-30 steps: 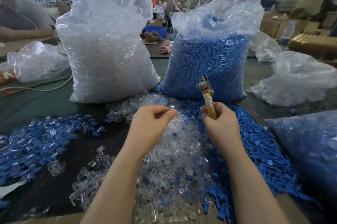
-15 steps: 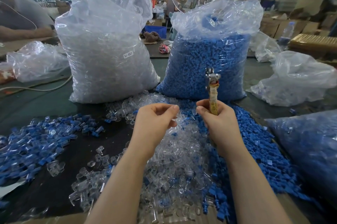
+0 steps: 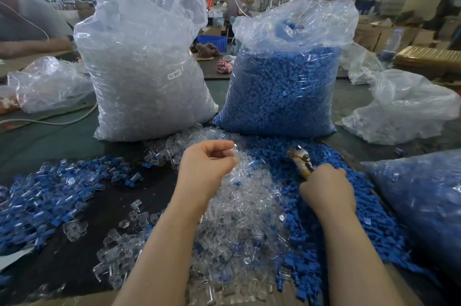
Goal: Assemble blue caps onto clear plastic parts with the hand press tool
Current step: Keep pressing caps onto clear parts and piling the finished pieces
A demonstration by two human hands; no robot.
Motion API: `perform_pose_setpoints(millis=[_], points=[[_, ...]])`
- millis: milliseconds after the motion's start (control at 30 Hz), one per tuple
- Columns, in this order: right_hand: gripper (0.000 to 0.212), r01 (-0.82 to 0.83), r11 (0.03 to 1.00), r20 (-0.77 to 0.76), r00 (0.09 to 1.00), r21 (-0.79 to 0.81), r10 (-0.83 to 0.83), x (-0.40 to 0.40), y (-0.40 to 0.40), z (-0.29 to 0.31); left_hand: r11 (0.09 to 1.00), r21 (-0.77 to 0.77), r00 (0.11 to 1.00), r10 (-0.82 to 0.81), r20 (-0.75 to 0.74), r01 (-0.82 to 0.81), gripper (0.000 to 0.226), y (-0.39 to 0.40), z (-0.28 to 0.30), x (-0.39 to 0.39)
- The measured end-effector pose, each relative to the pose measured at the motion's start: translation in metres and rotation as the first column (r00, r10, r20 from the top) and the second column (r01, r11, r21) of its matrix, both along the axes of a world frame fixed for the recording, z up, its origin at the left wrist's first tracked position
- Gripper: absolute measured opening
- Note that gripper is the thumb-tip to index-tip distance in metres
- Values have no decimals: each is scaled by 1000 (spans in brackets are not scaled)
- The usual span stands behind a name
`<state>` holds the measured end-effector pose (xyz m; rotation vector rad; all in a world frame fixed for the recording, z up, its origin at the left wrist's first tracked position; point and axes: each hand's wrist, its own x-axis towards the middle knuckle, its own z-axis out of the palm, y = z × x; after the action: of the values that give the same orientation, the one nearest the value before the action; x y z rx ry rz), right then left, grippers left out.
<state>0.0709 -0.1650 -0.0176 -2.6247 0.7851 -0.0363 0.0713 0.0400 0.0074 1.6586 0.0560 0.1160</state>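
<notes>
Dropping from its upright pose of half a second ago, the hand press tool (image 3: 300, 161) is now lying tilted low over the loose blue caps (image 3: 331, 206), its metal head pointing up and left and blurring a little. The right hand (image 3: 326, 191) is gripping its taped, yellowish handle, fingers curling round it, knuckles turning down toward the caps. The left hand (image 3: 208, 168) is hovering above the clear plastic parts (image 3: 239, 226), fingers curling in; something small and glinting is showing at its fingertips, but whether it is pinching a part I cannot tell.

Glassy, tube-shaped clear parts are heaping along the middle of the bench's near edge, with the matte, blocky caps touching them on the right. Toward the bench's left edge, assembled pieces (image 3: 47, 196), clear bodies with blue ends, are spreading over the dark mat (image 3: 149, 193). At the far side two crinkled, bulging plastic sacks are standing upright: the clear-parts sack (image 3: 144, 76) on the left, carrying a small white label, and the blue-caps sack (image 3: 282, 86) just beside it on the right.
</notes>
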Motion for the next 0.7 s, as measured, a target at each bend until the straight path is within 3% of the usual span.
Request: perform_pose_setpoints(millis=[67,200,433,567,700], points=[[12,-53,998,8,999,-34,53,0,2,-1,1000,-18,1000,4,-7,-4,26,0,0,0],[18,-118,993,20,993,-27,119,4,11,-1,999,-53,1000,8,1,-8,15,0,1,-1],[16,-175,984,174,971,42,165,10,13,-1,998,-68,1000,9,-21,-11,5,-1,2,-1],[19,-273,942,362,913,196,189,10,18,3,996,-93,1000,2,-30,-5,3,-3,3,-2],[11,-420,801,531,833,426,154,9,26,7,992,-126,1000,-5,-25,2,5,-6,5,-3]])
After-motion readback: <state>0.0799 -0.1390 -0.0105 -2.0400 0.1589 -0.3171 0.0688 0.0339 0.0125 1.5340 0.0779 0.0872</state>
